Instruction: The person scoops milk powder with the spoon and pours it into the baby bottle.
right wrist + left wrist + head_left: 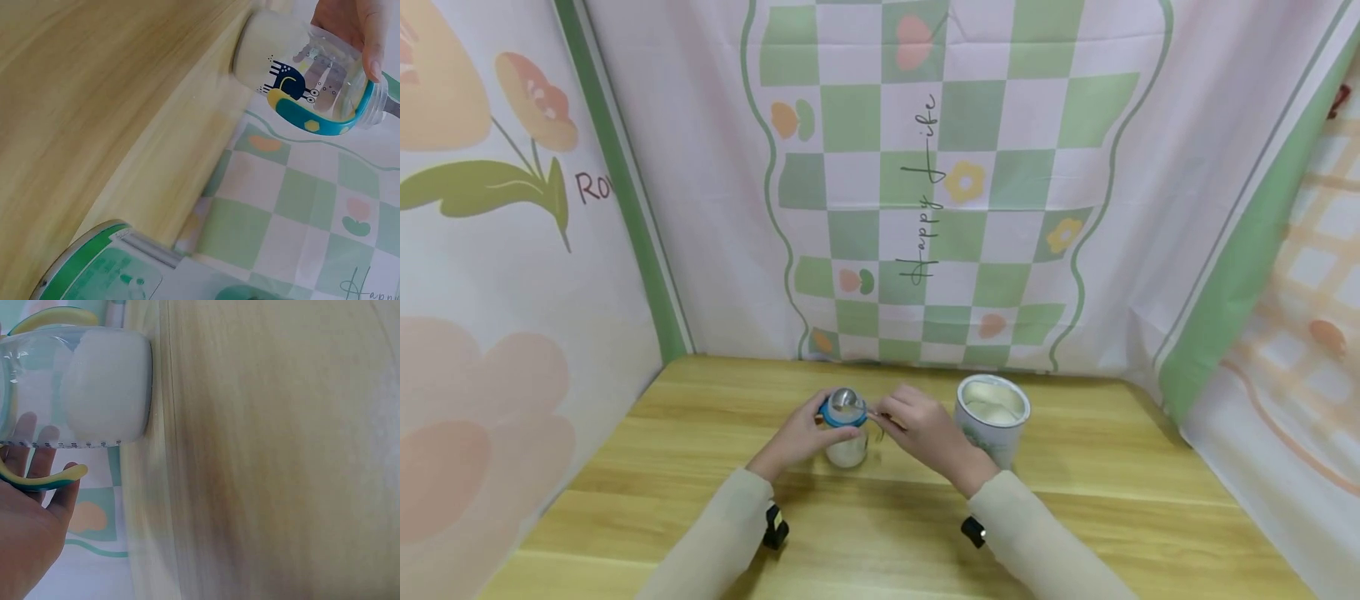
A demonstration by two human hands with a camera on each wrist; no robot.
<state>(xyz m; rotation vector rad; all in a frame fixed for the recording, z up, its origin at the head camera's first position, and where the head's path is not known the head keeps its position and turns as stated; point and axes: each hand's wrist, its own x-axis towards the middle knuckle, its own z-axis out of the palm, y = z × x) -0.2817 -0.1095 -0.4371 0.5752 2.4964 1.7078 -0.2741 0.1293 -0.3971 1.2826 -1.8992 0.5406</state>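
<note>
A clear baby bottle (847, 452) with a blue collar and side handles stands upright on the table. White contents fill its lower part; I cannot tell whether they are powder or liquid. My left hand (797, 435) grips the bottle around its collar, and the left wrist view shows its fingers behind a yellow-and-teal handle (47, 481). With my right hand (921, 425) I pinch the handle of a metal spoon (845, 398), whose rounded bowl is over the bottle's open mouth. What the bowl holds is hidden. Right of the bottle stands an open can (988, 435) with pale powder (992, 412) inside.
The wooden table (880, 542) meets a checked green-and-white curtain (910, 183) at its back edge. Printed cloth also hangs on the left and right sides. In the right wrist view the can's green-banded side (112, 275) shows low down, close to my right wrist.
</note>
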